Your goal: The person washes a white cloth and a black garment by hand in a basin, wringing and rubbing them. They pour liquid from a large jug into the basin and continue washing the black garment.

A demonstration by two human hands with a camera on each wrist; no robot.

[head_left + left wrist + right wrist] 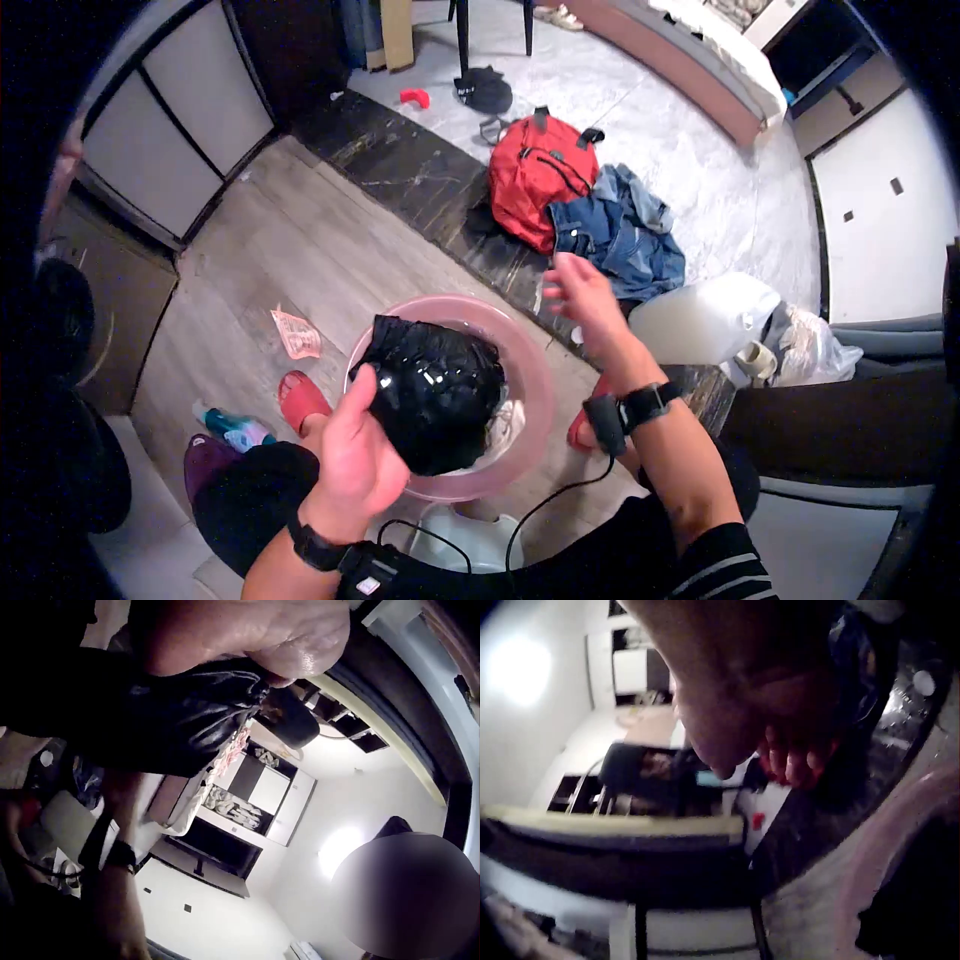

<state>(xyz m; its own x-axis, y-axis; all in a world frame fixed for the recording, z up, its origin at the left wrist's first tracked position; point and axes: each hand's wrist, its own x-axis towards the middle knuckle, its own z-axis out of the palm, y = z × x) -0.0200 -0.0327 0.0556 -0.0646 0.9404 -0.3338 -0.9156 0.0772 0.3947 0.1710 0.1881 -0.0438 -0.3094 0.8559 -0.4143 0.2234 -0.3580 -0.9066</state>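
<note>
A wet, shiny black garment point(435, 390) hangs bunched over a pink plastic basin point(530, 350). My left hand point(360, 460) holds it at its near left side, thumb up along its edge and the other fingers hidden. In the left wrist view the black cloth point(187, 720) stretches out from just under that hand point(255, 634). My right hand point(585, 305) is raised to the right of the basin, its fingers loosely bent with nothing in them. In the head view it overlaps the edge of a heap of blue jeans point(625, 235). Some whitish cloth point(505, 428) lies in the basin beneath the garment.
A red backpack point(535, 175) lies beside the jeans on a dark stone threshold point(400, 175). A large white plastic jug point(705, 320) stands to the right. A teal-capped bottle point(237, 430) and a pink paper point(297, 333) lie left of the basin. A cable point(540, 495) runs near my lap.
</note>
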